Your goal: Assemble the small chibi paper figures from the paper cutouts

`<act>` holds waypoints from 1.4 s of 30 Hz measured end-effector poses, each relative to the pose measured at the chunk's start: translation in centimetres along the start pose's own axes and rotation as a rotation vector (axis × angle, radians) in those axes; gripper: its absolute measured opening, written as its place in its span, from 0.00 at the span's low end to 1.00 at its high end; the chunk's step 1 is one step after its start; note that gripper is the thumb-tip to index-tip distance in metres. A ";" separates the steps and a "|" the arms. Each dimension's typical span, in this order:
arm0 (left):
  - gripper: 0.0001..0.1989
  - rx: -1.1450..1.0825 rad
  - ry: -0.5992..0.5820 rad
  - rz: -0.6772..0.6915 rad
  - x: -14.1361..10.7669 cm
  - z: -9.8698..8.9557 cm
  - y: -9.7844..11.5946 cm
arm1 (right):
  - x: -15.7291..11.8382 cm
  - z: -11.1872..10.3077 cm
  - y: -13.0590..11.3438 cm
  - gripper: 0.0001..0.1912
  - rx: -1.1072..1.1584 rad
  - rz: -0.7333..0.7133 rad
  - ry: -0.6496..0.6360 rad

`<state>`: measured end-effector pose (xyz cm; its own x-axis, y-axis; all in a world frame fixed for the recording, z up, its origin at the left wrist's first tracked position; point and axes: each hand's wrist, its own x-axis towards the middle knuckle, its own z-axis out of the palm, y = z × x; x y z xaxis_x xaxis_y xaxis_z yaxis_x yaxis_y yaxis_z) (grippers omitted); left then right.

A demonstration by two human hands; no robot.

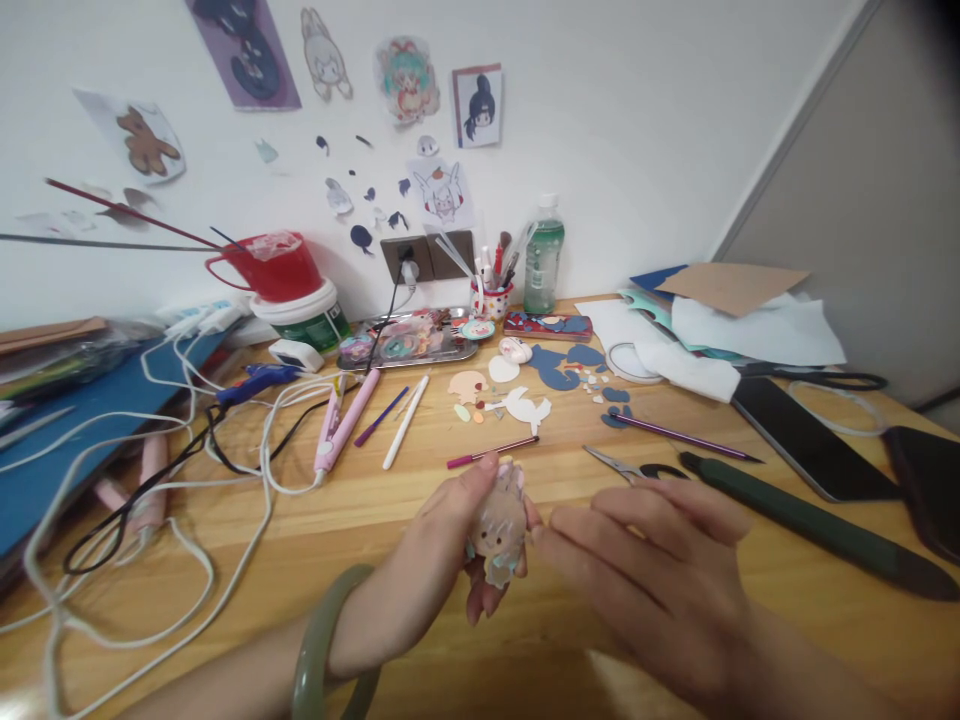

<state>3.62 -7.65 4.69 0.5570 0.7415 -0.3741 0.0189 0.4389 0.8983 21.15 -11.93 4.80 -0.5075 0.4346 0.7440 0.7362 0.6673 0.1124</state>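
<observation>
The left hand holds a small chibi character cut-out above the near part of the wooden counter, thumb along its left edge and fingers behind it. The cut-out's printed face looks back toward the wearer. Its long axis runs close to upright in the view, the eared top leaning slightly right and pointing toward the wall, the narrower bottom end toward the wearer. The right hand is just beside its right edge, fingers bent close together; whether they pinch or touch it, I cannot tell. A magenta pen lies slantwise beyond the cut-out, crossing the line of its axis.
</observation>
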 end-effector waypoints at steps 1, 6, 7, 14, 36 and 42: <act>0.26 -0.001 0.005 -0.002 0.0 0.0 0.0 | 0.0 0.0 0.0 0.12 -0.017 0.011 0.022; 0.26 -0.002 0.000 -0.003 0.0 0.2 0.2 | -0.1 0.2 0.0 0.14 0.002 -0.003 0.004; 0.26 -0.005 0.002 -0.005 0.0 0.2 0.2 | -0.1 0.2 0.0 0.14 -0.005 0.001 0.007; 0.24 -0.034 -0.008 -0.004 0.2 0.3 0.1 | -0.2 0.2 0.0 0.13 0.027 0.005 -0.003; 0.24 -0.026 -0.017 -0.008 0.0 0.1 -0.4 | -0.1 0.1 0.4 0.11 -0.031 0.001 0.036; 0.24 -0.037 -0.006 -0.024 0.1 0.3 0.0 | 0.0 0.1 0.4 0.11 -0.028 0.012 0.042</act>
<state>3.89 -7.72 4.67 0.5620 0.7273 -0.3940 0.0016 0.4754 0.8797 21.41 -11.55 4.79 -0.4794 0.4163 0.7725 0.7548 0.6447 0.1210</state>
